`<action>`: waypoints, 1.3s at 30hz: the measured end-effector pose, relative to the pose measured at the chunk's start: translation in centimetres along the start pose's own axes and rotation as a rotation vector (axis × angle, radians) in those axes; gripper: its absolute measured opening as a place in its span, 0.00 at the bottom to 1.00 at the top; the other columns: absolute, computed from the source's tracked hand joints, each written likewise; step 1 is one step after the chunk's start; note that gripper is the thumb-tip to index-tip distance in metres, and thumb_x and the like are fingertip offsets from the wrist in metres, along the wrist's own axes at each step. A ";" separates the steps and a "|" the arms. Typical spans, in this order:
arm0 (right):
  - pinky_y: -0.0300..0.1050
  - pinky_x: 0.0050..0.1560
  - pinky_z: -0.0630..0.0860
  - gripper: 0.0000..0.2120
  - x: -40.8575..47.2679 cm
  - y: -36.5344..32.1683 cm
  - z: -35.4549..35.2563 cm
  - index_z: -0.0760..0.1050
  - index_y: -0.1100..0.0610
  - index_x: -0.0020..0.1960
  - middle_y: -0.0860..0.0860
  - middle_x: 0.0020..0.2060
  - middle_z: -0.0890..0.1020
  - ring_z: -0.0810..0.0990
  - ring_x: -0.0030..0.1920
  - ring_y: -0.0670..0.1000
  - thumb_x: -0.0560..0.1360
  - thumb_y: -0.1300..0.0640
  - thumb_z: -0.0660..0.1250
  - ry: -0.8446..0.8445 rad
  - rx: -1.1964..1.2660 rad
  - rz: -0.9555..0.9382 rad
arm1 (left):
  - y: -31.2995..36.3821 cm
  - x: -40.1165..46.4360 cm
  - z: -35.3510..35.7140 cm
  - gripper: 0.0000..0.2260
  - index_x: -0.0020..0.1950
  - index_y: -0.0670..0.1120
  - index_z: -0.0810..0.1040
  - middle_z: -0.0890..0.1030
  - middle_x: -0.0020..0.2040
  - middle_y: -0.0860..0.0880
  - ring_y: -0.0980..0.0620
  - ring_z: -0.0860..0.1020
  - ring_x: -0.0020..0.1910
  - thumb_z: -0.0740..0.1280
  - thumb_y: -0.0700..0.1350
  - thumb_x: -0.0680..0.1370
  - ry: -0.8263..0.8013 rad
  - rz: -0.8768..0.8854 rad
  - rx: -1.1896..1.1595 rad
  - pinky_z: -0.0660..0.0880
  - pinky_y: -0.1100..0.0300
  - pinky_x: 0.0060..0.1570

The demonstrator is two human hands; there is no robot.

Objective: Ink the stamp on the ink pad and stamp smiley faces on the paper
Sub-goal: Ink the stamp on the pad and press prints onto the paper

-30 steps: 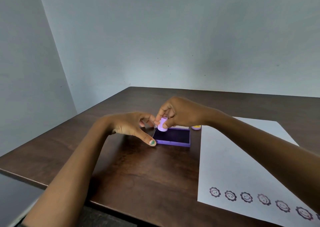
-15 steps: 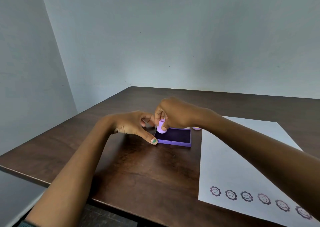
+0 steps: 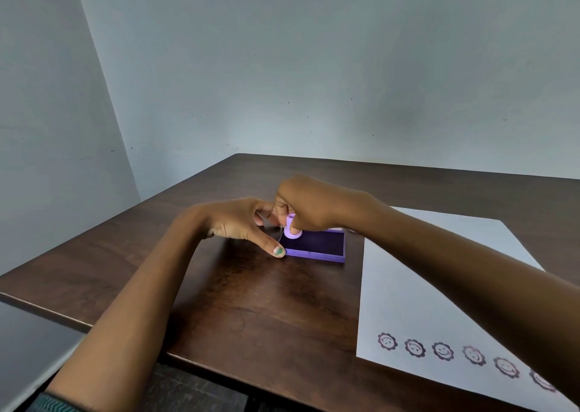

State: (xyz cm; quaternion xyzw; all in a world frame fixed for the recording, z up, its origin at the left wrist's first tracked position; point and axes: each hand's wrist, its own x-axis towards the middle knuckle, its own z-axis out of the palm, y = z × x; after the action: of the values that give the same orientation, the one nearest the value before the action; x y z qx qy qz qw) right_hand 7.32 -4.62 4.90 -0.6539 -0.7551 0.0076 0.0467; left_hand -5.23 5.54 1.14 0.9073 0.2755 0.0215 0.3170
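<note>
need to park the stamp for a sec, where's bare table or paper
Bare wood on the table between the pad and near edge, and beyond the hands. Most of the paper above the smiley row is blank. Crowded at the pad: both hands, stamp.

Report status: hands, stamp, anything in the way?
Right hand pinching stamp, base down on ink pad. Left hand steadying pad's left edge. Paper unobstructed, one row of smileys.

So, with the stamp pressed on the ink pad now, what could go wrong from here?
1. The stamp sits at the ink pad's left corner, so it may ink unevenly.
2. The left hand steadies the pad only by its thumb; it might slip.
3. The right forearm crosses the paper and could shift it.
</note>
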 end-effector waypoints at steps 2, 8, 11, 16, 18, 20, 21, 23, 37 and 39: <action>0.40 0.29 0.64 0.06 -0.5 -0.6 0.5 0.79 0.63 0.46 0.57 0.37 0.81 0.75 0.34 0.54 0.70 0.69 0.67 0.035 -0.083 -0.037 | -0.1 0.0 0.0 0.18 0.49 0.62 0.76 0.76 0.55 0.62 0.62 0.72 0.56 0.78 0.54 0.63 0.014 -0.010 0.008 0.67 0.66 0.51; 0.34 0.32 0.68 0.09 -0.1 0.4 0.3 0.82 0.63 0.49 0.55 0.42 0.82 0.76 0.38 0.50 0.68 0.67 0.71 0.021 0.040 0.008 | 0.0 -0.1 0.0 0.18 0.49 0.64 0.77 0.76 0.54 0.64 0.63 0.72 0.56 0.78 0.54 0.63 0.001 -0.006 -0.016 0.66 0.67 0.50; 0.23 0.28 0.66 0.10 -0.3 1.3 -0.1 0.82 0.62 0.49 0.50 0.37 0.78 0.71 0.31 0.42 0.67 0.64 0.74 0.004 0.169 0.043 | -0.1 0.0 0.0 0.21 0.54 0.62 0.77 0.77 0.57 0.61 0.60 0.72 0.57 0.78 0.53 0.63 -0.002 -0.010 -0.014 0.66 0.63 0.53; 0.30 0.29 0.66 0.07 -0.8 0.4 0.5 0.82 0.62 0.47 0.54 0.40 0.81 0.74 0.36 0.50 0.69 0.66 0.71 0.053 0.093 0.036 | 0.0 -0.1 0.0 0.17 0.48 0.65 0.78 0.78 0.54 0.63 0.61 0.73 0.57 0.78 0.54 0.63 -0.007 -0.001 -0.021 0.67 0.65 0.51; 0.38 0.27 0.62 0.07 -0.9 -0.4 1.0 0.77 0.62 0.34 0.55 0.29 0.77 0.72 0.29 0.53 0.70 0.69 0.66 0.067 -0.022 -0.003 | -0.1 0.0 0.0 0.15 0.45 0.65 0.78 0.77 0.52 0.64 0.61 0.73 0.57 0.78 0.54 0.62 0.005 -0.007 -0.014 0.67 0.64 0.52; 0.39 0.25 0.58 0.16 -0.9 -0.8 1.3 0.68 0.57 0.27 0.51 0.24 0.70 0.67 0.24 0.51 0.70 0.71 0.64 0.083 -0.070 -0.024 | -0.3 0.1 -0.1 0.17 0.47 0.61 0.77 0.77 0.53 0.62 0.59 0.73 0.58 0.78 0.54 0.62 0.016 -0.014 -0.002 0.66 0.63 0.53; 0.38 0.26 0.60 0.13 -0.8 -0.6 1.2 0.72 0.58 0.29 0.52 0.25 0.73 0.69 0.26 0.51 0.70 0.70 0.65 0.070 -0.049 -0.023 | -0.3 0.2 -0.1 0.17 0.47 0.62 0.77 0.77 0.54 0.61 0.59 0.73 0.58 0.78 0.54 0.62 0.019 -0.013 0.001 0.67 0.63 0.53; 0.34 0.29 0.66 0.05 -0.4 0.2 0.8 0.81 0.63 0.43 0.53 0.36 0.80 0.76 0.34 0.51 0.69 0.68 0.69 0.057 0.030 -0.008 | -0.2 0.1 -0.1 0.18 0.49 0.64 0.77 0.77 0.57 0.60 0.60 0.72 0.58 0.78 0.55 0.63 0.009 -0.005 0.000 0.67 0.63 0.53; 0.40 0.31 0.67 0.06 -0.2 -0.1 1.4 0.80 0.66 0.45 0.59 0.38 0.82 0.78 0.37 0.58 0.69 0.69 0.66 0.089 -0.032 -0.014 | -0.1 0.0 0.0 0.15 0.44 0.65 0.78 0.77 0.53 0.63 0.61 0.72 0.57 0.78 0.54 0.62 0.000 0.008 -0.017 0.66 0.62 0.56; 0.32 0.35 0.69 0.09 -0.3 0.5 0.9 0.82 0.64 0.48 0.54 0.42 0.82 0.78 0.39 0.53 0.68 0.67 0.70 0.061 0.040 0.005 | -0.1 0.0 0.0 0.16 0.47 0.65 0.78 0.77 0.56 0.62 0.62 0.72 0.57 0.78 0.54 0.63 -0.004 0.002 -0.016 0.65 0.63 0.53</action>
State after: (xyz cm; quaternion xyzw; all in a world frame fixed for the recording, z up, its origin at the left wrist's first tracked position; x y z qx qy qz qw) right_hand 7.75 -4.77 3.92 -0.6547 -0.7514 0.0030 0.0828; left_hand -5.29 5.58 1.10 0.9050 0.2737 0.0222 0.3250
